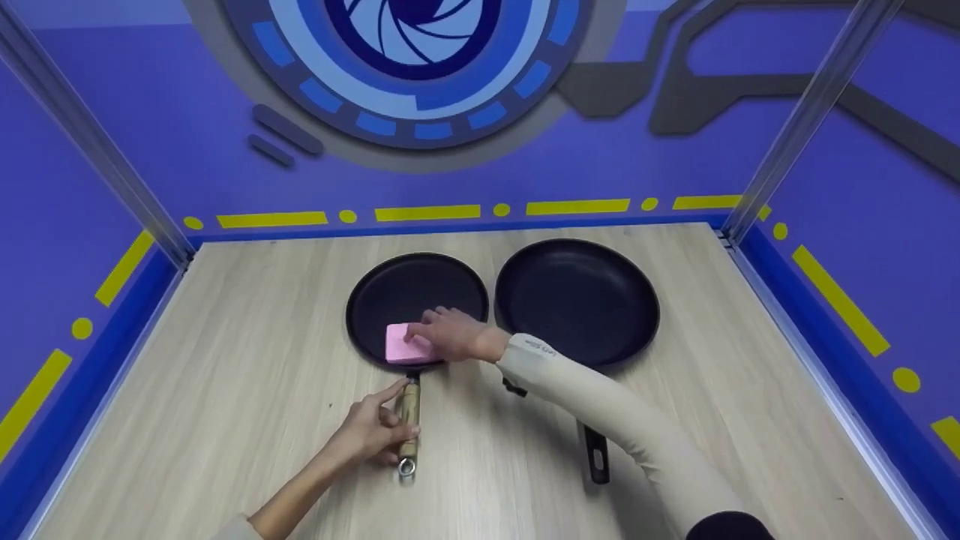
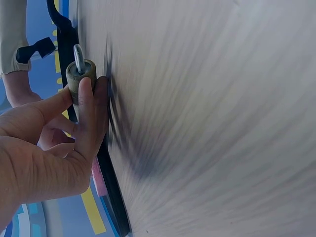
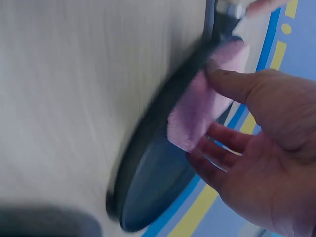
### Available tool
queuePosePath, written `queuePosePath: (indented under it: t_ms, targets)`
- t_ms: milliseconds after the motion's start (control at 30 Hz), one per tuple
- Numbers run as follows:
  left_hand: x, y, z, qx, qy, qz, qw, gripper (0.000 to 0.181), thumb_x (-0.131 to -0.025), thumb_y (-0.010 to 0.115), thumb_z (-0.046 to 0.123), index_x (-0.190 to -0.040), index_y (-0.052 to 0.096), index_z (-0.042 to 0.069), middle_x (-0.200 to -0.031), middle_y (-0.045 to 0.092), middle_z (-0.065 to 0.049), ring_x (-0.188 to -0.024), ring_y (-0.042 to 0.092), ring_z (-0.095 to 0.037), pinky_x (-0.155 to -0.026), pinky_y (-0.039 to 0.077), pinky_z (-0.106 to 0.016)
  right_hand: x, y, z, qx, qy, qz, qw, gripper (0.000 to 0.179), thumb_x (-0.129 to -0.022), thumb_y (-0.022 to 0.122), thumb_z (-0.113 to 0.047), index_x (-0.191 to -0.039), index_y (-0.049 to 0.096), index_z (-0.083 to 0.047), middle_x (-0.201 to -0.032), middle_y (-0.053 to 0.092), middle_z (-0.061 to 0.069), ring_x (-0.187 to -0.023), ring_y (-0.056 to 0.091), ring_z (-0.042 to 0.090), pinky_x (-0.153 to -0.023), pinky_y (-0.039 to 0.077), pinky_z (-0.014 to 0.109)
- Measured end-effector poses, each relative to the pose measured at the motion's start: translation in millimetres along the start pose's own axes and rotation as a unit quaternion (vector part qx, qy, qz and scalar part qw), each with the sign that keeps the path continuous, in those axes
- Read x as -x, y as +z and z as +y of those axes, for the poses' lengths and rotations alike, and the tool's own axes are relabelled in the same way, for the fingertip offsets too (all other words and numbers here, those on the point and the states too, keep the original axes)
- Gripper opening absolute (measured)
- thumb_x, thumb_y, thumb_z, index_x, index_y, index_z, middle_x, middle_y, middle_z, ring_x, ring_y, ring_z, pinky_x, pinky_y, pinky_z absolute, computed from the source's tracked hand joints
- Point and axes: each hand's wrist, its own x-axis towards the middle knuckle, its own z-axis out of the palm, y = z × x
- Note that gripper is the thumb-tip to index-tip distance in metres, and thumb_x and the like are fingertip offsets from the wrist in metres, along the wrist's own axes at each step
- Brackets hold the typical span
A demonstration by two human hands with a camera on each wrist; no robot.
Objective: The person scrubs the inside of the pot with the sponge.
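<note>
A flat round black pan [image 1: 416,289] lies on the table, its wooden handle [image 1: 409,420] pointing toward the front edge. My left hand [image 1: 369,429] holds that handle between thumb and fingers, near the metal hanging ring [image 1: 406,467]. In the left wrist view the fingers of the left hand [image 2: 64,133] wrap the handle's end. My right hand [image 1: 454,335] grips a pink sponge [image 1: 405,345] over the near part of the pan, by its rim. The right wrist view shows the thumb of the right hand [image 3: 266,143] on one side of the sponge [image 3: 197,108] and fingertips on the other.
A larger, deeper black frying pan [image 1: 577,300] sits close on the right, its black handle [image 1: 596,454] partly under my right sleeve [image 1: 607,412]. Blue-purple panels [image 1: 480,180] with yellow marks border the wooden table [image 1: 247,337] at the back and sides.
</note>
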Motion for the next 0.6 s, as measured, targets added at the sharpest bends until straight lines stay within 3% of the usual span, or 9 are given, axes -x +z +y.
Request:
queuePosePath:
  t_ms: [167, 300, 600]
  targets:
    - [1.9, -2.1, -0.1, 0.003, -0.002, 0.002, 1.0000, 0.087, -0.087, 0.078, 0.001, -0.160, 0.031, 0.007, -0.084, 0.067, -0.010, -0.066, 0.067, -0.011, -0.053, 0.063, -0.032, 2.0, -8.9, 15.6, -0.013, 0.027, -0.035, 0.9989, 0.045, -0.101, 0.056, -0.004, -0.141, 0.052, -0.024, -0.143, 0.056, 0.010, -0.130, 0.055, 0.030, -0.112, 0.050, 0.044]
    - [3.4, -3.2, -0.4, -0.001, 0.004, 0.004, 1.0000, 0.086, -0.087, 0.079, 0.002, -0.159, 0.032, 0.004, -0.085, 0.068, -0.011, -0.066, 0.066, -0.011, -0.053, 0.064, -0.033, 2.6, -10.1, 30.3, -0.023, 0.051, -0.016, 0.9983, 0.050, -0.096, 0.056, 0.006, -0.138, 0.052, -0.020, -0.141, 0.056, 0.013, -0.128, 0.055, 0.032, -0.111, 0.051, 0.044]
    - [0.8, -1.9, -0.4, -0.018, 0.010, -0.004, 0.9998, 0.085, -0.088, 0.079, 0.005, -0.159, 0.032, 0.003, -0.088, 0.070, -0.011, -0.067, 0.066, -0.011, -0.054, 0.064, -0.032, 4.7, -5.3, 45.9, -0.034, 0.051, -0.001, 0.9981, 0.037, -0.101, 0.056, -0.001, -0.135, 0.057, -0.016, -0.140, 0.057, 0.016, -0.128, 0.056, 0.034, -0.110, 0.051, 0.048]
